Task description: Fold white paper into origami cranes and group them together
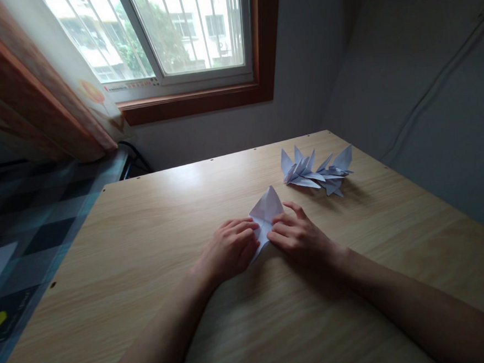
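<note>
A partly folded piece of white paper (265, 210) lies on the wooden table (147, 249), its point facing away from me. My left hand (230, 248) rests on its left edge with fingers curled and pressed down on it. My right hand (298, 235) presses on its right edge, fingers bent, index finger stretched along the paper. The lower part of the paper is hidden under both hands.
Several finished folded paper cranes (316, 172) lie in a small pile at the far right of the table. A window (173, 31) with a wooden frame and a curtain (32, 91) is behind. A bed with a checked cover (24, 219) stands at the left; grey walls stand close on the right.
</note>
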`<action>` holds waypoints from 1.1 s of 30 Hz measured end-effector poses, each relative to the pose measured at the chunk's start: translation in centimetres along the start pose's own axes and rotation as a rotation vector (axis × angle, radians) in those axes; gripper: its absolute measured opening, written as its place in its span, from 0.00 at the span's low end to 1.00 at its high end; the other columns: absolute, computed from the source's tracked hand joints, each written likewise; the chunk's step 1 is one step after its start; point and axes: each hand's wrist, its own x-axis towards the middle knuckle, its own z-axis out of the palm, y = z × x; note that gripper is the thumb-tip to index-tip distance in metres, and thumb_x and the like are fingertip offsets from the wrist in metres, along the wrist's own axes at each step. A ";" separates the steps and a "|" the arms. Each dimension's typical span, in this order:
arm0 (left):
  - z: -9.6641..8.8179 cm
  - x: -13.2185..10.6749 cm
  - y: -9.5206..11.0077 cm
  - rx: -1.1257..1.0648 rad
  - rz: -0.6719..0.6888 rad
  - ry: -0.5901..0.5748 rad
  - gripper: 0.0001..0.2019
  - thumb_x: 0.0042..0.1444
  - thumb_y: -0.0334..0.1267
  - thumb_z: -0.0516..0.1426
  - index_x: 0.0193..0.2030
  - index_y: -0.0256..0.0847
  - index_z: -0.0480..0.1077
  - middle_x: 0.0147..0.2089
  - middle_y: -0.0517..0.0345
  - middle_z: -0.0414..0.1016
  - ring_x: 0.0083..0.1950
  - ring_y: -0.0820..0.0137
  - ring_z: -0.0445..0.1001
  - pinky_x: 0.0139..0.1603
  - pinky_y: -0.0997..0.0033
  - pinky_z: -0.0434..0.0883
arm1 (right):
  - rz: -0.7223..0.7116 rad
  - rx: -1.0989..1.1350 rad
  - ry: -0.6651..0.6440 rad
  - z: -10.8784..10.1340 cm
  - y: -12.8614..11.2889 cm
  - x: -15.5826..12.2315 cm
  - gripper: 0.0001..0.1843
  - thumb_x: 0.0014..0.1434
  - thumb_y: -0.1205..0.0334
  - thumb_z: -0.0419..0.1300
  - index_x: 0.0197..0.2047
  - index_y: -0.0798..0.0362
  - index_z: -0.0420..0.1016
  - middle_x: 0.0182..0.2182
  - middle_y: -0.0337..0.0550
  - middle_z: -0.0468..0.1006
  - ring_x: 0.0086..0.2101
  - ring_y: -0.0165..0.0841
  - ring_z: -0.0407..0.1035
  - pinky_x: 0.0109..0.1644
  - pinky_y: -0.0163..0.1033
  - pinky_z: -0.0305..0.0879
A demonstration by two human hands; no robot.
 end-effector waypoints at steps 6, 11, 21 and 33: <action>0.2 0.0 -0.1 0.028 -0.003 -0.012 0.06 0.58 0.42 0.58 0.36 0.42 0.70 0.49 0.54 0.79 0.55 0.61 0.75 0.55 0.59 0.70 | 0.042 -0.029 -0.004 -0.1 -0.5 0.4 0.14 0.65 0.72 0.50 0.32 0.54 0.74 0.25 0.40 0.76 0.36 0.35 0.68 0.65 0.55 0.42; 0.5 -0.1 -0.2 0.053 0.008 -0.010 0.04 0.57 0.38 0.57 0.39 0.42 0.69 0.49 0.54 0.79 0.55 0.62 0.74 0.55 0.60 0.69 | 0.078 -0.032 0.054 0.0 -0.8 0.3 0.12 0.66 0.71 0.51 0.44 0.55 0.75 0.38 0.46 0.80 0.47 0.39 0.68 0.66 0.56 0.41; 0.2 0.0 -0.1 0.052 -0.014 -0.039 0.06 0.56 0.38 0.58 0.40 0.43 0.69 0.50 0.55 0.78 0.56 0.62 0.74 0.56 0.60 0.69 | 0.397 0.113 0.067 0.2 -0.6 0.0 0.29 0.60 0.64 0.60 0.64 0.53 0.60 0.60 0.59 0.63 0.59 0.48 0.58 0.61 0.56 0.55; 0.2 0.0 -0.1 0.042 -0.003 -0.035 0.06 0.56 0.37 0.58 0.40 0.43 0.70 0.50 0.55 0.78 0.55 0.62 0.74 0.56 0.61 0.68 | 0.629 0.320 -0.054 0.9 0.1 0.0 0.30 0.60 0.60 0.60 0.63 0.55 0.61 0.56 0.55 0.70 0.54 0.46 0.64 0.56 0.52 0.61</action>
